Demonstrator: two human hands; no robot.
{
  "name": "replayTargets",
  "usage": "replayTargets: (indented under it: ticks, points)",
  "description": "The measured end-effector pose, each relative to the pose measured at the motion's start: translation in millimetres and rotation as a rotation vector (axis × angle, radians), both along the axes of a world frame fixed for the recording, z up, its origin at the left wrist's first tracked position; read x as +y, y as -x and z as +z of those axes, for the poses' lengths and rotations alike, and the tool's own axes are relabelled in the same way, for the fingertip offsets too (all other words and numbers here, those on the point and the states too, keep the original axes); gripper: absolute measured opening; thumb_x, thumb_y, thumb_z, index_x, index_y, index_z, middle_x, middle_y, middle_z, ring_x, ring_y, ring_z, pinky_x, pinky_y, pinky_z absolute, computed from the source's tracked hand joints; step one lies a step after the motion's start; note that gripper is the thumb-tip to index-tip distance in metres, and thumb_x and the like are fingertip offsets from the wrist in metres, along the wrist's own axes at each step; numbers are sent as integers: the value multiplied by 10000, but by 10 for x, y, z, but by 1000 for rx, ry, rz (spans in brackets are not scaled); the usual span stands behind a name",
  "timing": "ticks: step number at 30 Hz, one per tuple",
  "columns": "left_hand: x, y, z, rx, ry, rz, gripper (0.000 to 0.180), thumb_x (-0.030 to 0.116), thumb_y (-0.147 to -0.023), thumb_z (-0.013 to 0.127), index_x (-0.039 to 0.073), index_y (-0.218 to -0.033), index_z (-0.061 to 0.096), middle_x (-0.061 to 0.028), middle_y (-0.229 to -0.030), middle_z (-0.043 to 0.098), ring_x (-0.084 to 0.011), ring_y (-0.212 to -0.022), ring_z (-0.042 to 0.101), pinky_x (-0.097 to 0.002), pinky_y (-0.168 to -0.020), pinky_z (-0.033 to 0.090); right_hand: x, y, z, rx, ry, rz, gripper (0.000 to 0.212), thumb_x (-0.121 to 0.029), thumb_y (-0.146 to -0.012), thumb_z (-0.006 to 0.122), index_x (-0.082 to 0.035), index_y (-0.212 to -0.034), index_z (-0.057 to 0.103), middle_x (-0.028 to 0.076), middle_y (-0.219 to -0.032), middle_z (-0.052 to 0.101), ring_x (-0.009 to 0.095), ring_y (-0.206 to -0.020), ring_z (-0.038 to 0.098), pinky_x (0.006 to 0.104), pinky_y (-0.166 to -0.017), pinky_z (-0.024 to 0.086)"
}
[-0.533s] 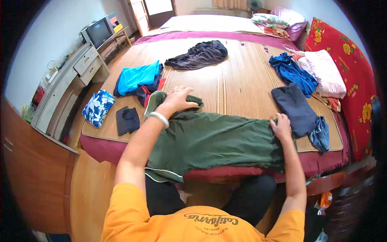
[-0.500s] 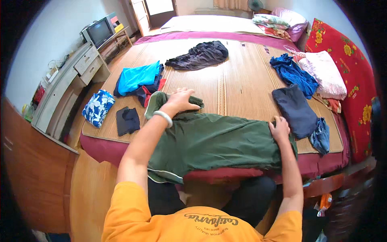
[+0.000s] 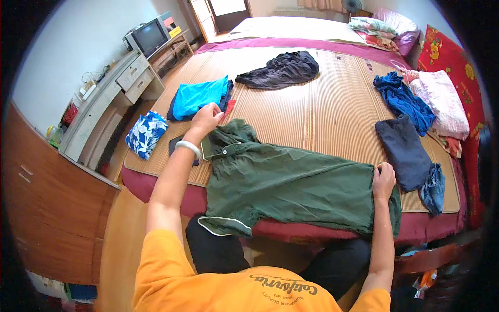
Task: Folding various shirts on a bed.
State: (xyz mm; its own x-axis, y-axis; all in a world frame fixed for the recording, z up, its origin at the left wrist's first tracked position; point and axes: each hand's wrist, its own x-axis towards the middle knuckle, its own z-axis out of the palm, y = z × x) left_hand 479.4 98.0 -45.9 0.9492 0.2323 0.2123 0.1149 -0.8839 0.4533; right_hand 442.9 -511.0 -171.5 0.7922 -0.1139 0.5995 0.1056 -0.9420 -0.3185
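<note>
At far left, a clear jar (image 3: 54,134) and a small red basket (image 3: 69,113) rest on the drawered bench (image 3: 106,102); their contents are too small to tell, and the bench's two drawers are shut. Next, on the bed's woven mat (image 3: 322,125), come a blue-and-white patterned bundle (image 3: 147,134) and a black folded cloth (image 3: 176,148), the latter partly behind the left forearm.

The left hand (image 3: 206,118) is at the far left corner of the green garment (image 3: 291,179), just below a bright blue folded cloth (image 3: 200,99). Its fingers are bent; whether its grip pinches any fabric, I cannot tell. From here the garment lies rightward and toward the person. Its long axis runs left to right along the bed's near edge, the right end slanting a little toward the person, with a white-edged flap at near left.

A dark crumpled cloth (image 3: 280,70) lies well beyond the garment.

The right hand (image 3: 383,182) is nearer the garment's right end, curled fingers on the far edge there, the fabric extending leftward from it. How firmly this grip closes cannot be told. Just right lie a navy folded garment (image 3: 403,151) and a denim piece (image 3: 432,190).
</note>
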Motion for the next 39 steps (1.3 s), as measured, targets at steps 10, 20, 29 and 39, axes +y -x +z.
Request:
replayTargets:
  ticks: [10, 20, 29, 39]
  points:
    - [-159, 816, 76, 297, -591, -524, 664, 255, -602, 871, 145, -1207, 621, -178, -1459, 441, -401, -1386, 361, -488, -1112, 359, -14, 25, -7, -15, 11, -22, 152, -130, -838, 686, -81, -917, 565, 70, -1032, 609, 309, -1019, 580, 456, -847, 453]
    - [-90, 142, 172, -99, -51, -398, 222, 195, -877, 621, 28, -1024, 634, -213, -1010, 662, -377, -980, 632, -431, -876, 492, -51, 29, 2, -26, 32, -25, 133, -136, -846, 678, -74, -908, 577, 74, -1036, 621, 313, -1013, 585, 455, -850, 452]
    - [-149, -73, -221, 245, -308, -516, 501, 376, -811, 757, 12, -1118, 602, -215, -1076, 633, -372, -1053, 607, -431, -910, 479, -35, 23, -42, -18, 23, -15, 138, -155, -870, 675, -72, -923, 579, 77, -1063, 630, 316, -1021, 588, 454, -853, 453]
    - [229, -14, -272, 95, -212, -9, 412, 467, -814, 737, 62, -838, 672, -170, -887, 694, -358, -834, 658, -456, -751, 506, -36, -1, -36, -32, 38, -89, 140, -154, -880, 659, -63, -903, 554, 93, -1022, 605, 329, -991, 573, 465, -825, 449]
